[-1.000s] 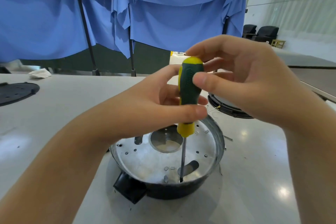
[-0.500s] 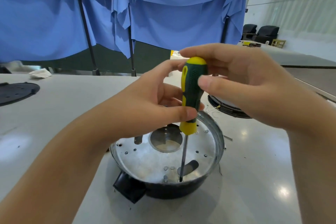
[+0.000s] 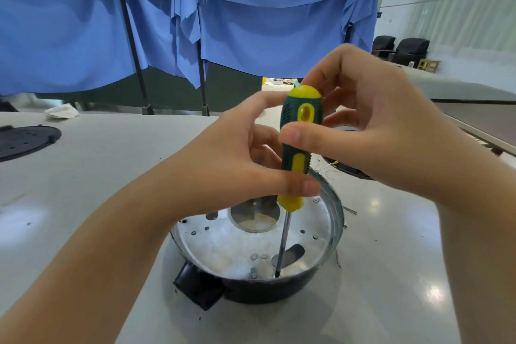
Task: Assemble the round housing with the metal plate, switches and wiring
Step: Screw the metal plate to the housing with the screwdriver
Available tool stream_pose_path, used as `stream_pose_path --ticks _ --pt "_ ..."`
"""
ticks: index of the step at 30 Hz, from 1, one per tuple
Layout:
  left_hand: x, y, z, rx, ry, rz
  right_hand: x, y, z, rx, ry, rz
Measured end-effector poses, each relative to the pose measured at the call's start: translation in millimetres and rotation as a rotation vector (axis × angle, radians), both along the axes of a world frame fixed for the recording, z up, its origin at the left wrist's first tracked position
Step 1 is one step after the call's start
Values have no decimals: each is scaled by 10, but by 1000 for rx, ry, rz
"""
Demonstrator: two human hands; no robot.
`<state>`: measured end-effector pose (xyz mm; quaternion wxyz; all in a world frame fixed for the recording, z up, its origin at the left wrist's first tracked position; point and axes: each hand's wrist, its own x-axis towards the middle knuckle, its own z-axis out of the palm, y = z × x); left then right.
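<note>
A round black housing (image 3: 251, 292) with a square lug at its front left stands on the table. Inside it lies a shiny metal plate (image 3: 223, 243) with a large round hole and several small holes. A green and yellow screwdriver (image 3: 300, 131) stands nearly upright, its tip down at the plate's near edge. My left hand (image 3: 231, 165) grips the lower handle, thumb across the front. My right hand (image 3: 371, 131) pinches the upper handle between thumb and fingers. No switches or wiring show in the housing.
A black round cover (image 3: 25, 139) lies at the far left of the grey table (image 3: 92, 184). Another dark round part (image 3: 349, 170) with thin wires sits behind my right hand. A small metal pin (image 3: 350, 209) lies right of the housing. Blue cloth (image 3: 251, 17) hangs behind.
The screwdriver handle has turned in my fingers, its yellow inlay now facing me. Both hands have shifted slightly on the handle; the tip stays at the same spot on the plate.
</note>
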<state>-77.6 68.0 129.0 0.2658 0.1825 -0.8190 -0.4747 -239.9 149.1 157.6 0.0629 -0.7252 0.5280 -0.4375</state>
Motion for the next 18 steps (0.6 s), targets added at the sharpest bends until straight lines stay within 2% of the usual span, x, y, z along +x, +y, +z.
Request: stream_pose_path --ticks 3,6,9,12,18 --pt "10 -16 -2 16 16 6 -9 -16 -11 13 -24 19" --pt "4 -42 -15 31 8 -1 -28 -16 -20 69 -65 132" --pt "19 -80 -39 8 -54 -52 -35 -7 -9 87 -79 204" --pt "48 -127 -81 -92 -256 -146 -34 -17 -10 75 -84 194" --pt "70 -191 -167 -139 -731 -329 -31 -53 -39 32 -58 72"
